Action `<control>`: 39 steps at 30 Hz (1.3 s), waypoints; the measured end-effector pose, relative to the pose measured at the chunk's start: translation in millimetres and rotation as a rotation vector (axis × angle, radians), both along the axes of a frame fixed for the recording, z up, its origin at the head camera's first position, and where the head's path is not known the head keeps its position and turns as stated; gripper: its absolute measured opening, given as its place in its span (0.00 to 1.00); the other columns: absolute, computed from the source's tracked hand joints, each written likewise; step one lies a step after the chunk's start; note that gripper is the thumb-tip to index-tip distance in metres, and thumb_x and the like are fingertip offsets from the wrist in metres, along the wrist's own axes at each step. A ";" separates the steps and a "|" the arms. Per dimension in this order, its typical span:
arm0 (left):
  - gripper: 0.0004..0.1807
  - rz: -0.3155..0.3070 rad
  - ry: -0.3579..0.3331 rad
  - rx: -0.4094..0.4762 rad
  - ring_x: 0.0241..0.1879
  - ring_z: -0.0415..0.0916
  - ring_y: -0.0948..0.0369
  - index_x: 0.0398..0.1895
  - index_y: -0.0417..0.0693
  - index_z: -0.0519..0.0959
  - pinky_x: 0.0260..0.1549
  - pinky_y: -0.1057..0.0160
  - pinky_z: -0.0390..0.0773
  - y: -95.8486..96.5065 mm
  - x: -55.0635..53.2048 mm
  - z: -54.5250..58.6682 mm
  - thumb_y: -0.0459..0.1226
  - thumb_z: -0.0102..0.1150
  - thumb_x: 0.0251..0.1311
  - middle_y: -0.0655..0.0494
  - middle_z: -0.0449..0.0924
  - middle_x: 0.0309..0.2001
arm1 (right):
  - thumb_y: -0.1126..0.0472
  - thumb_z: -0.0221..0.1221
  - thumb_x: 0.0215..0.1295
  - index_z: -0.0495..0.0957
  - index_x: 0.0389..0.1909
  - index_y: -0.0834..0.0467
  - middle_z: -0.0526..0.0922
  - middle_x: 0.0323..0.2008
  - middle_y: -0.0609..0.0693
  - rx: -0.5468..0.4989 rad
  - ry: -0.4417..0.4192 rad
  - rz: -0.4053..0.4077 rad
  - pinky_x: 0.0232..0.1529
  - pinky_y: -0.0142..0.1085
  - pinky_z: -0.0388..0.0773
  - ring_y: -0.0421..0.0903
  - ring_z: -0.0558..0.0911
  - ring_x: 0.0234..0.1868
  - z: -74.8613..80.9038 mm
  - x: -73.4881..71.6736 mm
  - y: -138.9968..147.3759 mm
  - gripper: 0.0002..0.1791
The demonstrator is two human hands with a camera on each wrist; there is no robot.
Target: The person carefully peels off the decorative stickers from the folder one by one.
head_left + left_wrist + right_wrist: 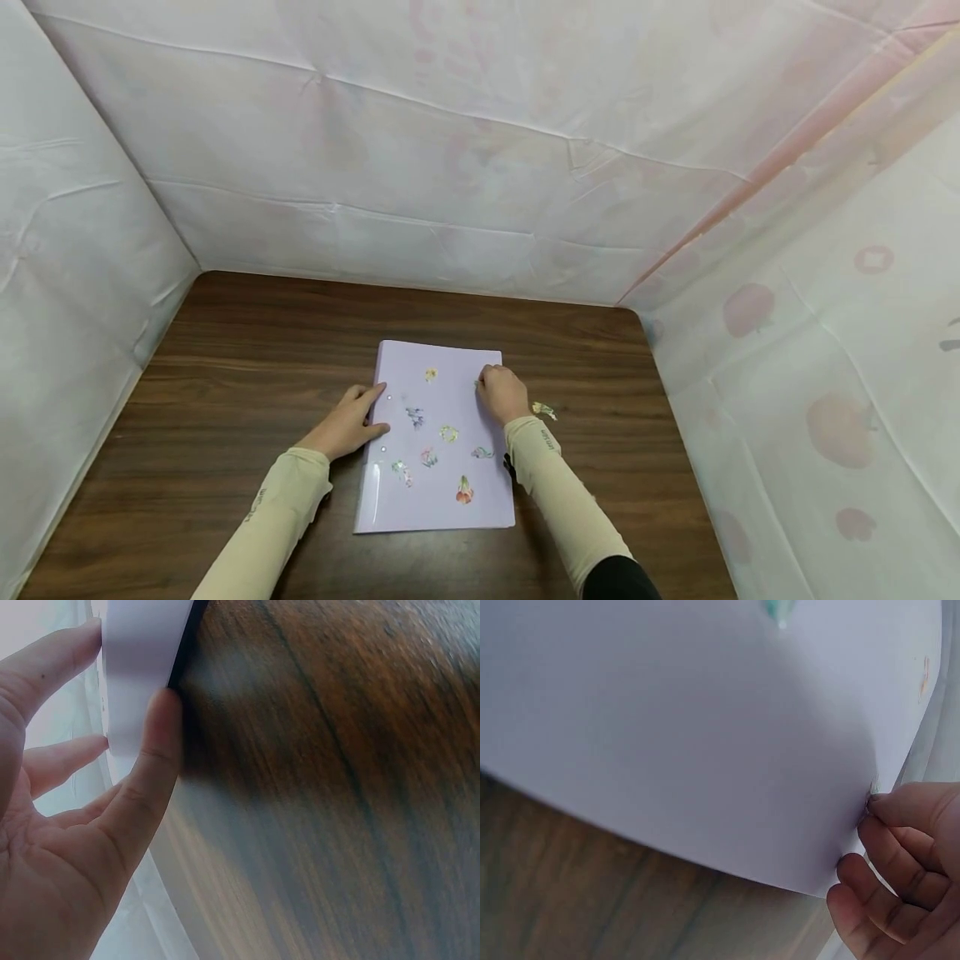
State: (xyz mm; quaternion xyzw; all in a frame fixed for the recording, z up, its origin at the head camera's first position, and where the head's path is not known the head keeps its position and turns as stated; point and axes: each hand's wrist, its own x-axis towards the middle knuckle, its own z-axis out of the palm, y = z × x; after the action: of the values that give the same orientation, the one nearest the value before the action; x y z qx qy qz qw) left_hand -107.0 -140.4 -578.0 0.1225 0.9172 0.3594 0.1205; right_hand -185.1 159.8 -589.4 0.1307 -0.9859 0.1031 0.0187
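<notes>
A lavender binder (468, 404) lies on the table with several small flower stickers scattered over its cover. My left hand (345, 423) rests along its left spine edge, thumb and fingers spread and relaxed; in the left wrist view the fingertips touch the lavender spine (139, 675). Near the upper right of the cover, my right hand (501, 393) pinches a small greenish sticker (875, 784) between thumb and index finger, right at the cover's surface. The other right fingers (866, 881) are bent beside it, and most of this sticker is hidden.
One loose yellow-green sticker (543, 410) lies on the brown wooden table (262, 350), right of the binder near my right wrist. Pale fabric sheets (420, 217) hang along the table's back and both sides. A red flower sticker (464, 490) is low on the cover.
</notes>
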 end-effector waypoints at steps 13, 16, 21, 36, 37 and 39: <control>0.41 -0.002 0.010 -0.003 0.54 0.71 0.42 0.74 0.34 0.62 0.53 0.41 0.72 -1.4 0.3 -1.8 0.38 0.69 0.61 0.30 0.65 0.61 | 0.63 0.65 0.64 0.83 0.29 0.59 0.83 0.29 0.52 0.033 -0.016 -0.001 0.32 0.43 0.82 0.51 0.84 0.32 0.4 0.5 -5.0 0.05; 0.41 0.002 -0.001 -0.003 0.54 0.71 0.42 0.74 0.35 0.61 0.54 0.41 0.72 -0.5 1.0 -2.1 0.38 0.69 0.62 0.30 0.64 0.61 | 0.63 0.64 0.64 0.82 0.29 0.60 0.83 0.29 0.53 0.047 -0.015 0.003 0.33 0.45 0.82 0.53 0.84 0.32 -1.4 1.5 -4.0 0.05; 0.41 0.002 -0.023 -0.005 0.57 0.70 0.40 0.74 0.35 0.61 0.55 0.40 0.71 1.5 1.7 -1.4 0.38 0.69 0.62 0.29 0.62 0.63 | 0.62 0.64 0.64 0.80 0.29 0.60 0.82 0.28 0.54 0.053 -0.007 0.007 0.33 0.45 0.81 0.53 0.83 0.31 -4.1 2.6 0.1 0.06; 0.41 0.010 -0.022 -0.008 0.56 0.70 0.42 0.75 0.37 0.60 0.56 0.41 0.71 0.7 -0.5 0.3 0.39 0.69 0.62 0.31 0.63 0.63 | 0.65 0.61 0.68 0.81 0.35 0.63 0.83 0.31 0.55 0.026 -0.072 -0.108 0.31 0.45 0.81 0.52 0.83 0.31 13.5 -9.5 64.9 0.05; 0.41 0.009 -0.020 -0.008 0.56 0.71 0.42 0.75 0.37 0.61 0.55 0.40 0.71 0.4 -0.5 0.2 0.39 0.69 0.62 0.31 0.63 0.63 | 0.65 0.61 0.67 0.81 0.35 0.63 0.83 0.31 0.55 0.028 -0.077 -0.119 0.31 0.45 0.81 0.52 0.84 0.31 14.8 -10.3 69.6 0.04; 0.41 0.006 -0.014 -0.009 0.56 0.71 0.42 0.75 0.36 0.61 0.55 0.40 0.71 -0.1 -0.2 -0.1 0.39 0.69 0.62 0.31 0.64 0.62 | 0.65 0.61 0.68 0.82 0.36 0.63 0.83 0.32 0.55 0.035 -0.077 -0.134 0.30 0.44 0.81 0.52 0.84 0.31 16.1 -11.7 78.2 0.04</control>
State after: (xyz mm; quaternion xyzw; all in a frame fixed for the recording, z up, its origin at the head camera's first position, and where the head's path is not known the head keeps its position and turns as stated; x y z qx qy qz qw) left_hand -107.3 -140.5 -578.1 0.1169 0.9183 0.3565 0.1265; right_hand -196.8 238.0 -573.3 0.0606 -0.9940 0.0895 -0.0145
